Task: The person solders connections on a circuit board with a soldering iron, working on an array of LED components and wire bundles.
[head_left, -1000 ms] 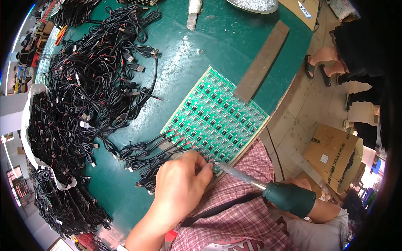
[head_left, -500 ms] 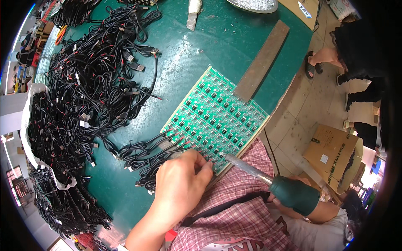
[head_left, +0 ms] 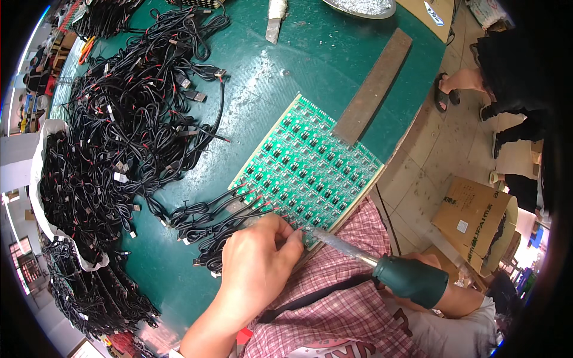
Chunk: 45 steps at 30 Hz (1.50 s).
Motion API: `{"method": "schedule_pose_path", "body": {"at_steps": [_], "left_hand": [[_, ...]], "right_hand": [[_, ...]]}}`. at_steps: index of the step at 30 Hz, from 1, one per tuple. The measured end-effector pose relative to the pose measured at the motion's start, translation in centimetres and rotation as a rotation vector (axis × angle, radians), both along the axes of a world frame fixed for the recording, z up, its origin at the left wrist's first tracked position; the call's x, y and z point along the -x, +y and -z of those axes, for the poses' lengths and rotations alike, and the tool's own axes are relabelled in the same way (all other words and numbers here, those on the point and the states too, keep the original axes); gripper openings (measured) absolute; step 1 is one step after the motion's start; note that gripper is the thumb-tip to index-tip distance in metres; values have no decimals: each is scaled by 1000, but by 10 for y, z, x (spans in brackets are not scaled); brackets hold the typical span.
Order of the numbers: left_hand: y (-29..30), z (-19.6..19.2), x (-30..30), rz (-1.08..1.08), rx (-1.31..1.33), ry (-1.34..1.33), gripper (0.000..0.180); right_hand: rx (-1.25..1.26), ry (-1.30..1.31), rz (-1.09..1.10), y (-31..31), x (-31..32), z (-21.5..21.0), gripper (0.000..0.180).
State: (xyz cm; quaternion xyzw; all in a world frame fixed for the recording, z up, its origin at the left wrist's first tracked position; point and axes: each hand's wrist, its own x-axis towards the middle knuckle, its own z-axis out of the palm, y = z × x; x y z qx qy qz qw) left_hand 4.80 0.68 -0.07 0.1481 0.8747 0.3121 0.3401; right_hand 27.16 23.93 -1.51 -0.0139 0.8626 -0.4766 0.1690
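My left hand is closed in a pinch on the end of a USB cable, at the near left edge of a green circuit board panel. A bit of red wire shows by its fingertips. My right hand, partly hidden, is wrapped round the dark green handle of a soldering iron. The iron's tip touches or nearly touches the panel beside my left fingertips. Several black cables lie side by side left of the panel, their red-tipped ends at its edge.
A large heap of black USB cables covers the table's left side. A brown flat bar rests across the panel's far corner. Farther back are a scraper and a metal dish. A cardboard box stands on the floor at right.
The soldering iron and my right hand have shifted left and slightly down, bringing the tip nearer my left fingertips. My left hand has stayed almost still.
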Motion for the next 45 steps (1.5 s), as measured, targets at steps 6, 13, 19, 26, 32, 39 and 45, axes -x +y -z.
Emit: {"method": "schedule_pose_path", "body": {"at_steps": [6,13,19,26,32,39,45], "left_hand": [[-1,2,-2,-4,-7,23,15],[-1,0,-3,-8,-6,20,15],[-1,1,-5,-21,-15,38,15],[0,0,-5,-14,3,44,16],[-1,0,-4,-8,2,20,16],[2,1,-3,1,4,34,16],[3,0,-1,-3,15,33,16]], "right_hand": [[-80,-44,202,-14,-6,2,25],[34,-19,35,0,-7,4,56],[81,16,35,1,-5,5,55],[9,13,19,-2,-4,4,56],[151,-27,114,-4,3,-2,55],[46,-63,271,-14,4,-3,18],[-103,-6,173,-3,23,-13,13]]}}
